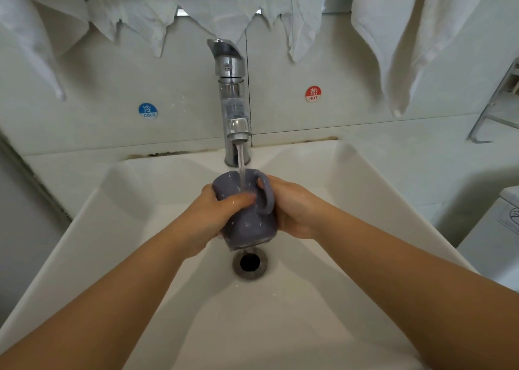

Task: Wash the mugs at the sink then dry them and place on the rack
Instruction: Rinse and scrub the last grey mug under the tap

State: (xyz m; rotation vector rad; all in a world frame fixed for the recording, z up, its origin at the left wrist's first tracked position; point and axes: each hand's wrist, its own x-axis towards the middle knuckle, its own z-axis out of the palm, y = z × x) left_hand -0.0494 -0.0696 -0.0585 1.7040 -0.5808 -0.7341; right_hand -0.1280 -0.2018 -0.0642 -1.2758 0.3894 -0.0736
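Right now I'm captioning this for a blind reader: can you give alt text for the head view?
Two hands hold a grey-purple mug under the running tap, above the drain of a white sink. White towels hang above.

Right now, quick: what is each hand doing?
Left hand: fingers curled round the purple mug, gripping its body.
Right hand: holds the mug's handle side.

A grey-purple mug (247,223) is showing pale specks; white sink (140,257), chrome tap (233,100), white towels (407,32), blue cold sticker (148,110), red hot sticker (313,94)
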